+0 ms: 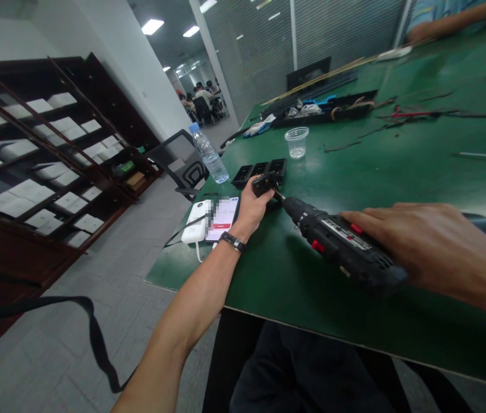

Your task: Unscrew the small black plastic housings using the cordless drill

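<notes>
A small black part (pixel 262 184) is held by the left hand (pixel 252 207), its fingers closed around it, just in front of a black divided tray (pixel 252 171) on the green bench (pixel 354 178). A black drill (pixel 346 241) is gripped by the right hand (pixel 436 249), its fingers wrapped over the body. The drill's bit (pixel 279 195) is pointed at the black part; whether they are touching cannot be told. A clear cup (pixel 296 143) is placed beyond the tray, and a phone (pixel 224 218) is laid beside the left wrist.
</notes>
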### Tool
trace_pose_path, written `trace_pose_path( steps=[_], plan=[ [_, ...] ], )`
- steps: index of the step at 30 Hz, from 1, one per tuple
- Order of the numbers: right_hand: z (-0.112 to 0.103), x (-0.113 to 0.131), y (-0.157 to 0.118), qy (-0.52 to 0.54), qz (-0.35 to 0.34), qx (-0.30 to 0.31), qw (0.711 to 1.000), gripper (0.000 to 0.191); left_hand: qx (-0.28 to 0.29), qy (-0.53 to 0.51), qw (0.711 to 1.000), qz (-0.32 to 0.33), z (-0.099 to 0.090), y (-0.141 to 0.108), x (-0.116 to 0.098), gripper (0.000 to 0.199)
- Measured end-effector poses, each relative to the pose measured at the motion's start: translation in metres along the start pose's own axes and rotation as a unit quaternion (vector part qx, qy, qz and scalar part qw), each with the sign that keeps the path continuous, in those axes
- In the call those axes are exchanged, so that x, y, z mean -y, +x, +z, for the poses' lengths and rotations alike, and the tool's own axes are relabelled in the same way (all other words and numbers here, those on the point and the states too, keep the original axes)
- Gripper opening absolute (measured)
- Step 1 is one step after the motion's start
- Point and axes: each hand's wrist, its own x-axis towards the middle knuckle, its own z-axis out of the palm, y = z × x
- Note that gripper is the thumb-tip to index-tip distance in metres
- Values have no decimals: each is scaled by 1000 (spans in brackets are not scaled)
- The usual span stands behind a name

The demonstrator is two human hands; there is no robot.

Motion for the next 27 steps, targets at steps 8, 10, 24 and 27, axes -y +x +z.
trace_pose_path(
  steps=[8,10,24,27],
  plan=[
    [-2,3,1,-30,-25,-15,999,37,10,6,1000,5,0,-2,-5,35],
    [-5,5,1,-27,-24,-11,999,35,15,7,1000,8,0,-2,-6,34],
    [-10,9,5,33,47,63,996,23,6,17,1000,14,1,-2,-6,39],
    [-14,10,5,45,54,75,995,16,10,8,1000,21,2,-2,-6,38]
  ],
)
